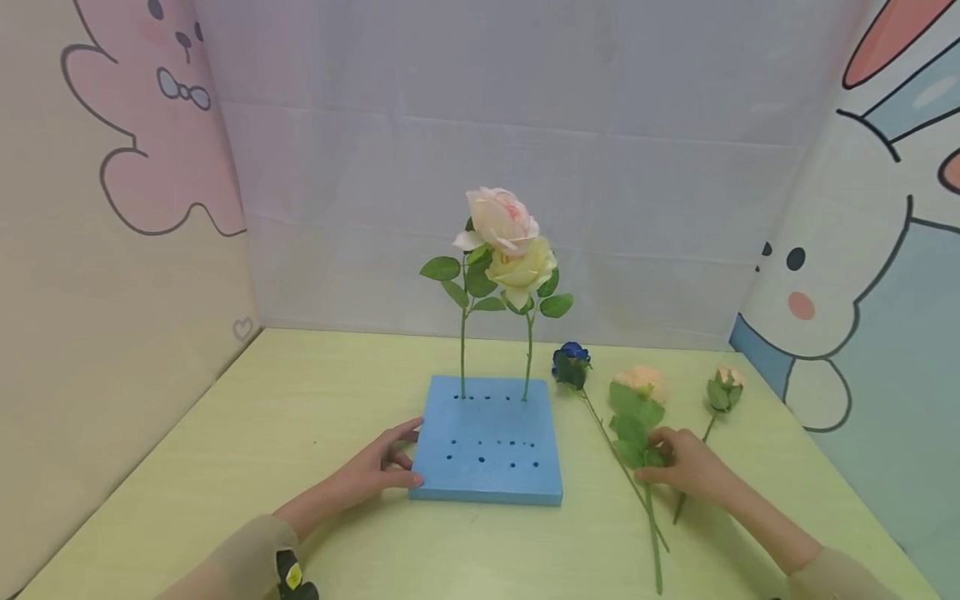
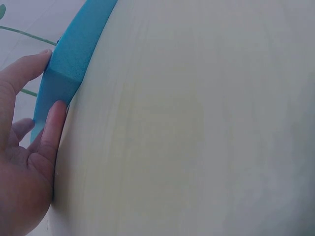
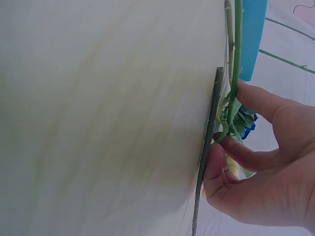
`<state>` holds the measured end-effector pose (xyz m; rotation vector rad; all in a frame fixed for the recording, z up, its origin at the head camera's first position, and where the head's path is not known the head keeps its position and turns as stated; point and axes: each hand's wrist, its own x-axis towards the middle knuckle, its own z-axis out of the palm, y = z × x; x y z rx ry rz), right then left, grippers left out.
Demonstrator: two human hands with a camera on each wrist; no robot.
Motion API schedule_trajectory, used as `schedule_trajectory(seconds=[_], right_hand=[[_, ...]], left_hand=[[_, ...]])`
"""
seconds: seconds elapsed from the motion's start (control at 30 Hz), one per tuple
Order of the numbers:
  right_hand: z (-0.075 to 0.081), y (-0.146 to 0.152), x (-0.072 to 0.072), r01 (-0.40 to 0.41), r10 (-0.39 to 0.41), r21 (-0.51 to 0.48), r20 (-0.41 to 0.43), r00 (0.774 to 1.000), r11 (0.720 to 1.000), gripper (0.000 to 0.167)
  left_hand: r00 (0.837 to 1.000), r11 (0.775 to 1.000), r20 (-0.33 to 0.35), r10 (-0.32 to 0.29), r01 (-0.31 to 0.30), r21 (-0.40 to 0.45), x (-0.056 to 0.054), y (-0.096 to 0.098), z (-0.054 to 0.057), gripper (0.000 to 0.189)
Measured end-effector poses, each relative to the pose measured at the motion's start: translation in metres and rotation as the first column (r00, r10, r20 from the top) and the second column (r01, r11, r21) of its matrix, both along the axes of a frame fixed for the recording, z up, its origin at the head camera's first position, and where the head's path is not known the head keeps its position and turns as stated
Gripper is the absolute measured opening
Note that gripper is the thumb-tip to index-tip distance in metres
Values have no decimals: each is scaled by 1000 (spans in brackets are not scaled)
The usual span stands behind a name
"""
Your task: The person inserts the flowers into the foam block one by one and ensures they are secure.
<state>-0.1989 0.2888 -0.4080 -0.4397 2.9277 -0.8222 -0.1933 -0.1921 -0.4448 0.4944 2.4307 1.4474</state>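
**Gripping the Peach Flower (image 1: 643, 381) by Its Stem (image 1: 656, 542)**

Location: the peach flower lies on the tabletop (image 1: 337, 400), right of the blue block (image 1: 487, 483), head pointing away from the person.

Procedure (judged):
1. Close the pinch on the stem itself. Loose leaves (image 1: 632, 415) caught under the fingers may fold or let the stem roll.
2. Clear the neighbours before raising. The stem of the blue flower (image 1: 572, 352) seems to cross this one below the hand, and the stem of the peach bud (image 1: 725, 392) passes close by the fingertips. A straight pull could drag either.
3. Raise gently; the large head will probably make the flower top-heavy.

Hand positions:
- Right hand (image 1: 693, 467): reaches in low from the right, thumb and bent fingers pinching the stem among the lower leaves. The thumb (image 3: 261, 101) meets the green stem in the right wrist view; how firm the pinch is cannot be told.
- Left hand (image 1: 367, 473): spread, thumb at the near corner and fingertips against the block's left side, a pose suited to bracing it.

Surroundings: the pink rose (image 1: 497, 218) and yellow rose (image 1: 525, 271) stand upright in the block's far row; nearer holes (image 1: 482, 459) are unfilled.
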Motion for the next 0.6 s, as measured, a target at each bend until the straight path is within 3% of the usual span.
schedule_trajectory(seconds=[0.6], right_hand=[[9,-2,-1,41,-38,-28,102,994,999,55]], left_hand=[[1000,1000,4,-6,6,12,-1,-1,-2,86]])
